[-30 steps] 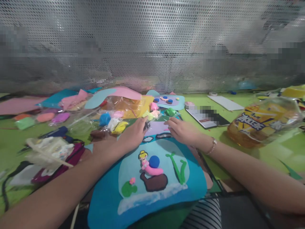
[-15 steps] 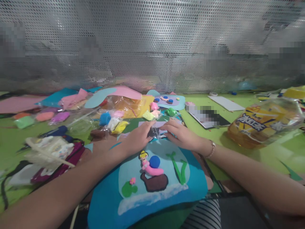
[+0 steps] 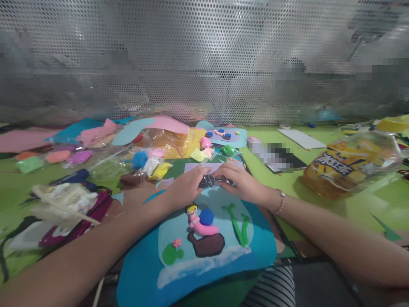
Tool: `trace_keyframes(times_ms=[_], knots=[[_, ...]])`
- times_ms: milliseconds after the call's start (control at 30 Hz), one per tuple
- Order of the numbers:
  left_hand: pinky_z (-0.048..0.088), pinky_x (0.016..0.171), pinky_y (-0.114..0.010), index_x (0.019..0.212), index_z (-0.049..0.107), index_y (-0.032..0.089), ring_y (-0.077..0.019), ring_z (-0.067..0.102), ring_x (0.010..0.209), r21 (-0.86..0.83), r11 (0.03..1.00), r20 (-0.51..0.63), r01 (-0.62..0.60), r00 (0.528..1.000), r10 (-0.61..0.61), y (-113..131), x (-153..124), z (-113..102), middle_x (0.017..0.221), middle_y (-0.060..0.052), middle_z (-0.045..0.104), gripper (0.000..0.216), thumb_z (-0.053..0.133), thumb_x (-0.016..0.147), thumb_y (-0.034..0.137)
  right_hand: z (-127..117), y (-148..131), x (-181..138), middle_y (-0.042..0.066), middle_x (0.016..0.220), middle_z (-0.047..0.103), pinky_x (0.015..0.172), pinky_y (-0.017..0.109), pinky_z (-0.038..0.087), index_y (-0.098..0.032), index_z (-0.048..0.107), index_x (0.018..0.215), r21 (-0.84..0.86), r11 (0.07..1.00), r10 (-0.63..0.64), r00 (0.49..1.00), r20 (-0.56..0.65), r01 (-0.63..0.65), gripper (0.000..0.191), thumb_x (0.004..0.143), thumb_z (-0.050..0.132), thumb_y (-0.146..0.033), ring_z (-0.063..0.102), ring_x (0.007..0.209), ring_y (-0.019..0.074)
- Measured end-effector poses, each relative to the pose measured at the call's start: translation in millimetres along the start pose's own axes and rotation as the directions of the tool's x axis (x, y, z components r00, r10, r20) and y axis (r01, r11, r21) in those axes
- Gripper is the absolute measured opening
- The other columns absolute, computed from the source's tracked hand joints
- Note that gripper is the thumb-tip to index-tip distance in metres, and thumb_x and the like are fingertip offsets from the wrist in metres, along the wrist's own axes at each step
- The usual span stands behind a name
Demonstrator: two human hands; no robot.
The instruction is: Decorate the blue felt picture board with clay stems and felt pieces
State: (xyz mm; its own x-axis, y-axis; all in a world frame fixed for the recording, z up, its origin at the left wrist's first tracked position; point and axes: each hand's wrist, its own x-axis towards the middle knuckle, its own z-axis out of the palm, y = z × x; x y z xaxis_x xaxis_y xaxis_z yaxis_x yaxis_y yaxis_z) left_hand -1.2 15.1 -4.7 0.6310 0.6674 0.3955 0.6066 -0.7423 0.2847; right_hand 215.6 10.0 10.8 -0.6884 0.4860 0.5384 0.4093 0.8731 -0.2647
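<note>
My left hand [image 3: 185,187] and my right hand [image 3: 240,183] meet above a blue felt board [image 3: 198,251]. Between their fingertips both pinch a small clear packet with dark clay [image 3: 208,181] in it. The board carries a clay picture: a pink mermaid figure [image 3: 200,221] with a blue ball, a brown rock, green weeds and a lily pad. A bracelet [image 3: 280,202] sits on my right wrist.
Small bags of coloured clay [image 3: 150,164] lie beyond my hands, with foam sheets [image 3: 96,132] at the back left. A second craft board [image 3: 225,136] lies farther back. A bottle of amber liquid [image 3: 348,166] lies at right. A dark pouch with a white packet [image 3: 67,204] sits at left. A perforated metal screen [image 3: 204,59] closes the back.
Both hands drew toward me and closer together, bringing the small dark packet from the far side of the board to its top edge. The fingertips now touch round it.
</note>
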Motion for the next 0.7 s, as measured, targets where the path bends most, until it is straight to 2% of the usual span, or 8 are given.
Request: trace_keyframes(times_ms=[167,367,567,700], knots=[[0.046,0.087,-0.043,0.122,0.047,0.015,-0.0233,0.056,0.103,0.002,1.0,0.052,-0.021,0.998,0.021,2,2,2,0.114,-0.01,0.057,0.04,0.05,0.091,0.04,3,0,-1,0.006,0.094,0.056,0.072,0.029,0.049,-0.018,0.051,0.098,-0.034,0.999,0.04,0.998,0.039,-0.039,0.009,0.089,0.049,-0.022,0.056,0.081,0.0152],[0.047,0.085,-0.04,0.122,0.047,0.014,-0.023,0.056,0.103,0.013,0.999,0.084,-0.038,0.996,0.037,3,2,0,0.112,-0.01,0.058,0.033,0.046,0.093,0.03,4,-5,1,0.006,0.088,0.055,0.068,0.027,0.047,-0.016,0.049,0.091,-0.115,0.992,0.058,0.995,0.078,-0.049,0.005,0.086,0.048,-0.016,0.054,0.074,0.0149],[0.047,0.086,-0.045,0.121,0.05,0.016,-0.0234,0.055,0.104,0.039,0.998,0.088,-0.044,0.995,0.04,3,4,0,0.118,-0.01,0.054,0.034,0.053,0.091,0.032,2,3,1,0.007,0.086,0.055,0.067,0.027,0.045,-0.016,0.049,0.089,-0.165,0.985,0.063,0.993,0.098,-0.047,0.007,0.084,0.046,-0.013,0.052,0.074,0.0159],[0.047,0.086,-0.045,0.12,0.051,0.016,-0.0231,0.055,0.103,0.058,0.998,0.065,-0.03,0.998,0.026,2,4,2,0.119,-0.009,0.053,0.033,0.054,0.09,0.031,0,10,1,0.006,0.082,0.054,0.068,0.028,0.043,-0.016,0.05,0.085,-0.193,0.979,0.077,0.996,0.042,-0.067,0.007,0.081,0.047,-0.011,0.051,0.074,0.0162]])
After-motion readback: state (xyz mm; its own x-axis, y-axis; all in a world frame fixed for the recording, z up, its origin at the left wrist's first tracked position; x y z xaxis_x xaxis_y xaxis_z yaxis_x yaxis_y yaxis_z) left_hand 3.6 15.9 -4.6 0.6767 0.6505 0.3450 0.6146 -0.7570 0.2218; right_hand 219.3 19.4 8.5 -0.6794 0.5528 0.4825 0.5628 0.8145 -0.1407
